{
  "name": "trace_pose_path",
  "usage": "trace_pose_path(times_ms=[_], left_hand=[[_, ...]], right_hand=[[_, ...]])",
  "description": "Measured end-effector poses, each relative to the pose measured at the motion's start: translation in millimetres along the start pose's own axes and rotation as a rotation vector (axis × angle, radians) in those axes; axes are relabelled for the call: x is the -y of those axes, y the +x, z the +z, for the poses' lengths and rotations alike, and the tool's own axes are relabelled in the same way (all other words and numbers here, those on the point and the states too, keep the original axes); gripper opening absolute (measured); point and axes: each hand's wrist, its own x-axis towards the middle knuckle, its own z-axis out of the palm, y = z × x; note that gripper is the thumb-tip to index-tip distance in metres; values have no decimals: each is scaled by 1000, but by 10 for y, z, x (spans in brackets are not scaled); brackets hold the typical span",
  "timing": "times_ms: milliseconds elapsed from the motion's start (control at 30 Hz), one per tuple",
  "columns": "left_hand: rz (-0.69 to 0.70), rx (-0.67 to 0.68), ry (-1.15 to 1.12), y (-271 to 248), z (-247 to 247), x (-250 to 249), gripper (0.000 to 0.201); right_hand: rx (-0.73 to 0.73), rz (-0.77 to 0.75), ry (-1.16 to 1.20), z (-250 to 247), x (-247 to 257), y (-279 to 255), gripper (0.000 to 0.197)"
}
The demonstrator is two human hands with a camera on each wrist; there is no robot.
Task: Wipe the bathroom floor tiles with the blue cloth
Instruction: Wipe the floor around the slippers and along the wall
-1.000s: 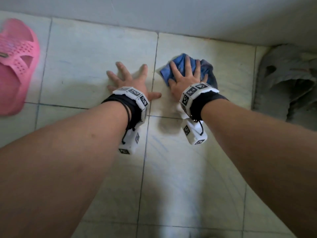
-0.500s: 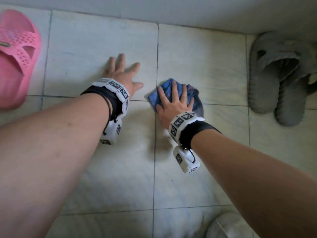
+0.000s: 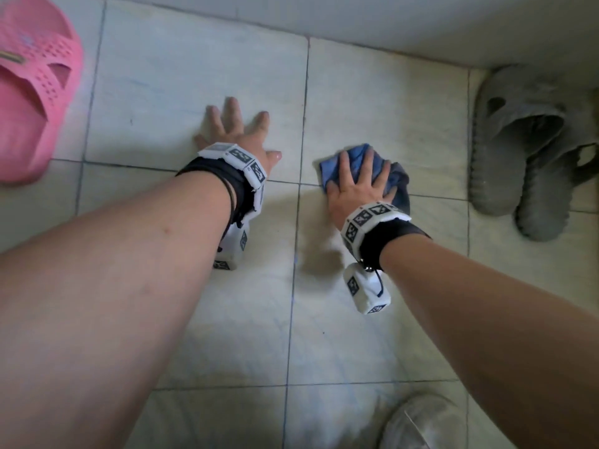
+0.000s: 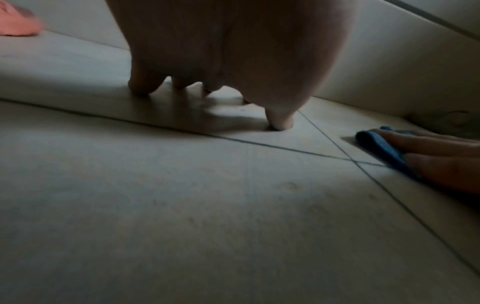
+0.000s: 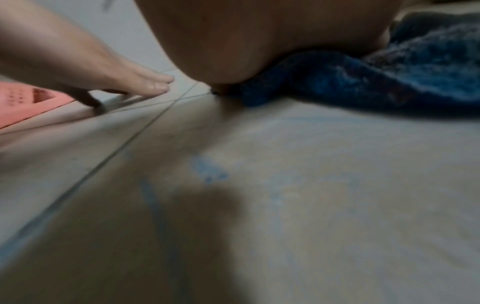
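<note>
The blue cloth (image 3: 356,160) lies bunched on the pale floor tiles (image 3: 194,92), just right of a grout crossing. My right hand (image 3: 358,179) lies flat on top of it with straight, spread fingers, pressing it to the floor. The cloth's blue edge (image 4: 376,146) shows under those fingers in the left wrist view, and its fuzzy folds (image 5: 376,78) lie under my palm in the right wrist view. My left hand (image 3: 233,131) is planted on the neighbouring tile to the left, fingers spread, holding nothing.
A pink slipper (image 3: 29,85) lies at the far left. A pair of grey slippers (image 3: 518,150) sits at the right by the wall (image 3: 389,21). A whitish shoe (image 3: 418,422) shows at the bottom edge. Faint blue streaks (image 5: 207,170) mark the tile.
My right hand has slid the cloth back toward me from near the wall, then a little to the right. My left hand has stayed planted on its tile.
</note>
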Motion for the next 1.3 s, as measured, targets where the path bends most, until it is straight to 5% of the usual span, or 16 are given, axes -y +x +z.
trace_pose_path(times_ms=[267,500,800,1300], left_hand=[[-54,-2,-31,-11,37,-81,72],[-84,-30,-40,13,79,-108,74],[-152,-57,-162,-101,172,-663,77],[-5,-9,-120,290,32,-1374,82]], right_hand=[[73,-319,-139,143,-188,-367,59],[4,-135,14,-142,-281,193,59],[84,-65,7,-199,-842,79,59],[28,31,66,-782,-722,1010,58]])
